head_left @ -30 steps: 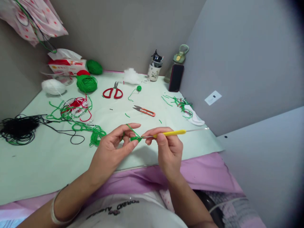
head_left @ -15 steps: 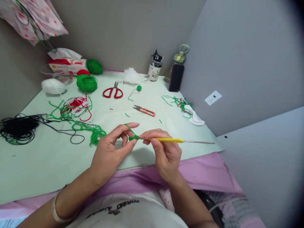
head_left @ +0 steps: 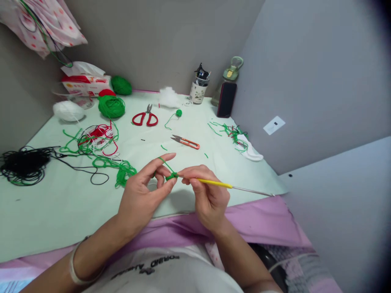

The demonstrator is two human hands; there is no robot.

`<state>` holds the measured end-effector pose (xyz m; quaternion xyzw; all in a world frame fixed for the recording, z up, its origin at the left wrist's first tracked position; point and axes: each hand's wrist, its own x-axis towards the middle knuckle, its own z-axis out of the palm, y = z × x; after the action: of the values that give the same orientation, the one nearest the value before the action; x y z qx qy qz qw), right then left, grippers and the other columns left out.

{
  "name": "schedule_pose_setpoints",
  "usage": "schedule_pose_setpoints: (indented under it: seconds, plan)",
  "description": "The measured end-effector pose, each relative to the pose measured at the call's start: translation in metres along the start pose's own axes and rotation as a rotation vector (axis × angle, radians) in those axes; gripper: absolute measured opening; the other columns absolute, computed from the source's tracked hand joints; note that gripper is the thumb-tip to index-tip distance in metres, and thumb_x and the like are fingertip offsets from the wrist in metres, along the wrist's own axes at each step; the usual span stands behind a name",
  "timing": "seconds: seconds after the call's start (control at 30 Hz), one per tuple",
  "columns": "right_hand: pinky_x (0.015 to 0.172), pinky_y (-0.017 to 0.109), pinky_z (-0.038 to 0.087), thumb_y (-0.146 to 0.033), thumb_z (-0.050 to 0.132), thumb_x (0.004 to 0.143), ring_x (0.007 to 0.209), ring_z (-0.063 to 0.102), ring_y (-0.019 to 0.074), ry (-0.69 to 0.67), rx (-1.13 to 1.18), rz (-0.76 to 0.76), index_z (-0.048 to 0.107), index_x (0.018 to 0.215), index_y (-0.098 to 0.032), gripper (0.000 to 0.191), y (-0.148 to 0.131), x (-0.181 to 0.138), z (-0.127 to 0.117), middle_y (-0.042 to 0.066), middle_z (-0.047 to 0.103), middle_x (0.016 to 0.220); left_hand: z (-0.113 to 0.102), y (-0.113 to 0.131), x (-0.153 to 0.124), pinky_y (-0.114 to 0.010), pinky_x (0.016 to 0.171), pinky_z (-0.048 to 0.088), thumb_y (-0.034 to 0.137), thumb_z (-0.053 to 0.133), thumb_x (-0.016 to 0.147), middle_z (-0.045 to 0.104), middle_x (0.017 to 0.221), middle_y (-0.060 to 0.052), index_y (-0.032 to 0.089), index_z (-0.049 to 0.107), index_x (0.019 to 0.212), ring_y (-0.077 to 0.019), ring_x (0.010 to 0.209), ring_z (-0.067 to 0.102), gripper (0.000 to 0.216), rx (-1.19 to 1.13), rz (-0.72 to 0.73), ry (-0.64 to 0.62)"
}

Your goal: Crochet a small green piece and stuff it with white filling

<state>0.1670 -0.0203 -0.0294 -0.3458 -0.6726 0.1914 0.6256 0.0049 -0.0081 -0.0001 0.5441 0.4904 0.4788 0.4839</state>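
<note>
Hands near table (head_left: 91,228) front edge, bare mat around | left hand (head_left: 141,194) pinches green piece (head_left: 171,176) | right hand (head_left: 207,194) grips crochet hook (head_left: 226,185), tail now dipped lower

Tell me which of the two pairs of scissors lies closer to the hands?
The small orange-handled snips, lying nearer the front edge; the larger red-handled scissors lie farther back, near the green yarn ball.

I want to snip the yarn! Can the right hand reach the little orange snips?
Probably yes, once it is free: the right hand is shut on the yellow crochet hook. The orange snips lie just beyond it on the mat, with nothing in between.
</note>
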Motion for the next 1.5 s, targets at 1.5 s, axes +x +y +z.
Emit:
schedule_pose_setpoints:
  seconds: [1.5]
  plan:
    - [0.066,0.028,0.053,-0.039,0.072,0.096,0.068,0.063,0.0129,0.120,0.595,0.544,0.080,0.090,-0.026,0.016,-0.001,0.012,0.001,0.000,0.071,0.082,0.001,-0.006,0.006,-0.021,0.079,0.046,0.027,0.092,0.076,0.069,0.087,0.001,0.030,0.083,0.115,-0.0131,0.085,0.059,0.040,-0.507,-0.238,-0.249]
